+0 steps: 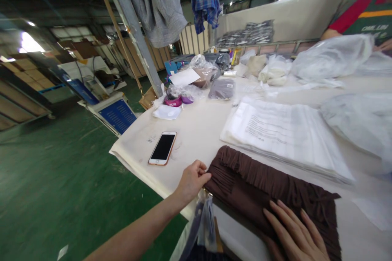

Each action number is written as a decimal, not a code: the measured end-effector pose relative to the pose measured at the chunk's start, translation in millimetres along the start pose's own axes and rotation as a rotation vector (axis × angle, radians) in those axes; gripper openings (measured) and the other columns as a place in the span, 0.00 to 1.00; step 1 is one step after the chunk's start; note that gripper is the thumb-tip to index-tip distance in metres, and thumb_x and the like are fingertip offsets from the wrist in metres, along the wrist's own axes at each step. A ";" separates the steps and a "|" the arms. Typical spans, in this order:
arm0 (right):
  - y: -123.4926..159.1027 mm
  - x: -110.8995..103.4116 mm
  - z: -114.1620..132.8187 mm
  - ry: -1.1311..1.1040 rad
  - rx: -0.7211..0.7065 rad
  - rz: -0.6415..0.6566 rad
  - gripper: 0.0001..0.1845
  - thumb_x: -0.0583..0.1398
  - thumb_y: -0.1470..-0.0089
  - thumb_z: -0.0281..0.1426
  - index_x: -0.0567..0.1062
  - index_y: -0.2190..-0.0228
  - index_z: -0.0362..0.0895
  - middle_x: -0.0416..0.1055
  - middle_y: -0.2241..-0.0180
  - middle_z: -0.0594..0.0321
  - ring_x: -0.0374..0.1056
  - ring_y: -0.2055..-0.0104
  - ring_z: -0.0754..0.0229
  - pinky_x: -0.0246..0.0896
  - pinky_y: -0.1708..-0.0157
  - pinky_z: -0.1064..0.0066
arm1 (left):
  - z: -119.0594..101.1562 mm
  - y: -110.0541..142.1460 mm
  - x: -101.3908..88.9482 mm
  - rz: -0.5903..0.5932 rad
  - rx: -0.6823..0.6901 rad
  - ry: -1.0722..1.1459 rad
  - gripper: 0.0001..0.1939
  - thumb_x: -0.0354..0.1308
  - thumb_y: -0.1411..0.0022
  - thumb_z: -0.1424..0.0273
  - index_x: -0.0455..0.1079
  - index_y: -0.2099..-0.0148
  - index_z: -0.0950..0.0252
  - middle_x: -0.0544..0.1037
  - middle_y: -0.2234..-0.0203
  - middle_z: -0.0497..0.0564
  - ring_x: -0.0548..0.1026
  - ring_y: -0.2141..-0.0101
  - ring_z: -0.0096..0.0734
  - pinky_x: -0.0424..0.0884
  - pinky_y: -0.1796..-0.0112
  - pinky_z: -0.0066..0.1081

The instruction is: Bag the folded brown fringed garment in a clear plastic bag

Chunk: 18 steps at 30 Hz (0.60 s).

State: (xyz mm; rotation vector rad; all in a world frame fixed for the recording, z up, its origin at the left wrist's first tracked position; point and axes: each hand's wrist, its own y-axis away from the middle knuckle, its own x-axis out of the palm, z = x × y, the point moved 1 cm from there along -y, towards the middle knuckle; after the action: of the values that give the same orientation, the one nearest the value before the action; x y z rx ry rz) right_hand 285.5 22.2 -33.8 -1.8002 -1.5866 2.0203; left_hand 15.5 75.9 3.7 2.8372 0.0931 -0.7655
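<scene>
A dark brown gathered cloth (245, 191) lies folded in a flat bundle along the table's near edge. At its left corner my left hand (193, 179) is closed, thumb and fingers pinching the ruffled edge. My right hand (295, 230) rests flat on the front part of the cloth, fingers stretched out and slightly spread. Just behind the cloth is a stack of printed white plastic bags (281, 130). To the left of the bundle a phone (163, 149) with a dark screen lies face up. What lies under the cloth is hidden.
Behind the phone are a purple tape roll (173, 101), white paper (167, 111) and a grey packed item (222, 89). Clear plastic bags (333, 57) lie at the back right, near a person's red sleeve (352, 12). A metal post (131, 28) and hanging shirts (159, 4) stand beyond.
</scene>
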 end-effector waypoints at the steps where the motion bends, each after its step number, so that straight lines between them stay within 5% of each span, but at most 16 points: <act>1: -2.1 2.5 0.7 0.001 0.024 0.001 0.18 0.54 0.49 0.33 0.72 0.58 0.37 0.73 0.57 0.50 0.69 0.55 0.52 0.40 0.39 0.56 | -0.3 -2.2 -1.8 -0.025 0.013 -0.008 0.07 0.54 0.50 0.69 0.62 0.66 0.64 0.71 0.76 0.46 0.70 0.73 0.28 0.64 0.70 0.27; 6: 0.9 12.7 2.4 0.009 0.078 0.005 0.20 0.55 0.50 0.32 0.70 0.55 0.38 0.72 0.55 0.50 0.65 0.49 0.51 0.40 0.39 0.55 | 2.5 26.0 -12.8 -0.165 0.045 -0.111 0.09 0.49 0.44 0.66 0.64 0.62 0.63 0.71 0.69 0.50 0.70 0.68 0.32 0.64 0.65 0.31; 11: 6.3 16.3 2.4 -0.012 0.060 0.066 0.23 0.57 0.52 0.31 0.69 0.53 0.38 0.70 0.53 0.49 0.66 0.50 0.49 0.39 0.39 0.54 | 7.7 65.5 0.6 -0.085 0.063 -0.340 0.08 0.49 0.43 0.65 0.67 0.66 0.62 0.70 0.74 0.48 0.69 0.72 0.32 0.64 0.68 0.30; 15: 9.6 16.4 1.3 0.012 0.039 0.060 0.23 0.57 0.52 0.30 0.69 0.52 0.38 0.69 0.52 0.49 0.65 0.49 0.50 0.38 0.39 0.54 | 6.2 64.9 7.7 -0.121 0.132 -0.366 0.11 0.49 0.44 0.64 0.68 0.63 0.63 0.71 0.70 0.51 0.70 0.68 0.35 0.65 0.64 0.33; 18: 11.1 15.9 1.5 0.008 0.051 0.061 0.24 0.57 0.53 0.32 0.69 0.52 0.38 0.70 0.52 0.50 0.66 0.50 0.50 0.38 0.39 0.54 | 11.8 63.9 -1.0 -0.134 0.031 -0.324 0.13 0.44 0.42 0.63 0.65 0.62 0.63 0.71 0.71 0.51 0.70 0.70 0.33 0.65 0.65 0.32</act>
State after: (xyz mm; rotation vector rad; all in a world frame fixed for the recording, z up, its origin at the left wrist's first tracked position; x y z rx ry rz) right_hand 285.4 25.0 -53.0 -1.8584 -1.4824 2.0560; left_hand 16.1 11.0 5.5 2.7137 0.2246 -1.2536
